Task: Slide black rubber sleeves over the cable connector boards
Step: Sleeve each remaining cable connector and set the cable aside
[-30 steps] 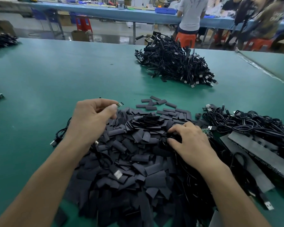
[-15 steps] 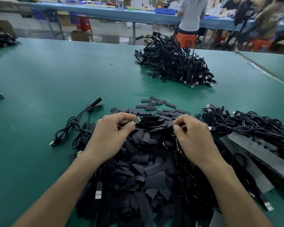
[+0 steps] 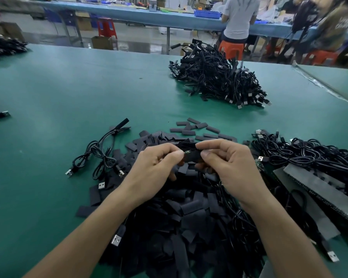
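Note:
Above a heap of flat black rubber sleeves point(image 3: 191, 213) my two hands meet. My left hand point(image 3: 155, 167) pinches a small cable connector board point(image 3: 186, 152), whose green tip shows between thumb and fingers. My right hand point(image 3: 229, 165) pinches a black sleeve point(image 3: 193, 157) whose open end sits at the board's tip. How far the board is inside the sleeve I cannot tell. The board's cable is hidden under my left hand.
A finished cable with sleeve point(image 3: 100, 153) lies left of the heap. A big pile of cables point(image 3: 219, 79) sits far ahead, another tangle of cables point(image 3: 313, 155) at the right beside grey strips point(image 3: 317, 183). People stand at a blue bench point(image 3: 169, 17) behind the green table point(image 3: 68, 93).
Both hands rose from the heap and came together. The left brought the connector board to the right; the right picked out a sleeve and holds it against the board's tip.

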{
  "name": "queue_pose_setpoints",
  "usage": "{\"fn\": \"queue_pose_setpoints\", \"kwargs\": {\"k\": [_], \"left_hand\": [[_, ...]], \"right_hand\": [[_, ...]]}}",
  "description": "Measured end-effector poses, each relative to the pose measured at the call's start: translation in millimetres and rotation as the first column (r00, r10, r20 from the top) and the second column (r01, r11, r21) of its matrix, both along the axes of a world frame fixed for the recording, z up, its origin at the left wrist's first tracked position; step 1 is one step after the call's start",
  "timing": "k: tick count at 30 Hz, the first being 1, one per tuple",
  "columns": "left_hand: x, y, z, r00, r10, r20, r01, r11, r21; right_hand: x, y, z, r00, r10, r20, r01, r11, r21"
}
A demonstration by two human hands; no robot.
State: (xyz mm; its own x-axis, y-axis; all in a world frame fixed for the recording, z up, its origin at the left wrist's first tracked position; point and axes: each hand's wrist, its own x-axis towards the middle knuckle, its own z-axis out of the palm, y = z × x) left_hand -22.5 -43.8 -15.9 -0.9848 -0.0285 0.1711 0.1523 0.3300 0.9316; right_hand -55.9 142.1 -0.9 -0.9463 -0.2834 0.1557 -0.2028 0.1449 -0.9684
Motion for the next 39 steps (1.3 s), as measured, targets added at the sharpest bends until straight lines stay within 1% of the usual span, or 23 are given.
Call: {"fn": "queue_pose_setpoints", "kwargs": {"k": [4,7,9,14,19,25,28,34,39], "left_hand": [[-1,0,-1,1.000,-0.014,-0.013,0.013,1.000,-0.013],[-2,1,-2,0.999,-0.045,0.006,0.045,0.999,0.026],[-1,1,-1,0.998,-0.068,0.010,0.068,0.997,0.034],[0,1,1,0.997,-0.076,0.022,0.075,0.996,0.055],[1,2,1,0.995,-0.095,0.030,0.093,0.994,0.065],[2,3,3,0.993,-0.119,0.021,0.117,0.989,0.085],[2,3,4,0.993,-0.119,0.023,0.117,0.990,0.076],[2,1,4,0.993,-0.118,0.018,0.116,0.987,0.110],[3,2,4,0.991,-0.125,0.042,0.119,0.986,0.116]], "right_hand": [[3,-3,0,0.996,0.043,-0.080,-0.038,0.997,0.064],[7,-5,1,0.973,0.111,-0.203,-0.064,0.972,0.227],[8,-7,2,0.960,0.112,-0.257,-0.039,0.961,0.275],[7,-5,1,0.960,0.068,-0.273,0.001,0.969,0.246],[5,-3,-2,0.971,0.068,-0.228,-0.017,0.975,0.222],[5,-3,-1,0.972,0.080,-0.221,-0.038,0.981,0.191],[4,-3,-2,0.971,0.083,-0.226,-0.036,0.979,0.203],[2,3,0,0.977,0.013,-0.215,0.029,0.981,0.193],[5,-1,1,0.969,0.063,-0.239,-0.007,0.974,0.227]]}}
